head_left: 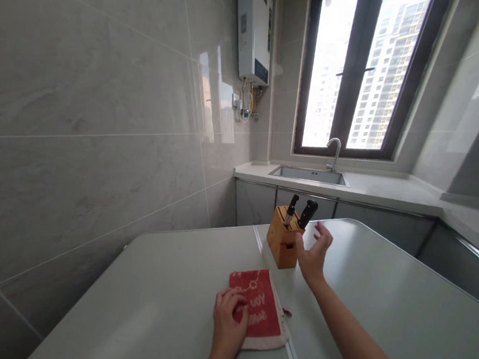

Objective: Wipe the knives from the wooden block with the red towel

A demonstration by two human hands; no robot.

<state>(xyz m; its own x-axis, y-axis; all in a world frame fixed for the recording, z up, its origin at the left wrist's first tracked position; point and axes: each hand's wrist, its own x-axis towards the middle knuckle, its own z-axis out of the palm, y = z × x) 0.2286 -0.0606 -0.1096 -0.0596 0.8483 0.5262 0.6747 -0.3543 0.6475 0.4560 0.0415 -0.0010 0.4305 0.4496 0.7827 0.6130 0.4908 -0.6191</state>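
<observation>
Two black-handled knives [302,212] sat untouched in the wooden knife block [285,242] as my right hand [313,254] hovered beside it, fingers spread and empty, while my left hand [229,323] lay flat on the red towel [259,306]

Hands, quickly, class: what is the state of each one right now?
Left hand: empty, fingers curled, resting on the red cloth.
Right hand: open, holding nothing, raised beside the knife block.

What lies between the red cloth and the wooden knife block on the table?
In the head view only bare pale table top separates the red printed cloth from the wooden knife block; nothing lies there.
</observation>
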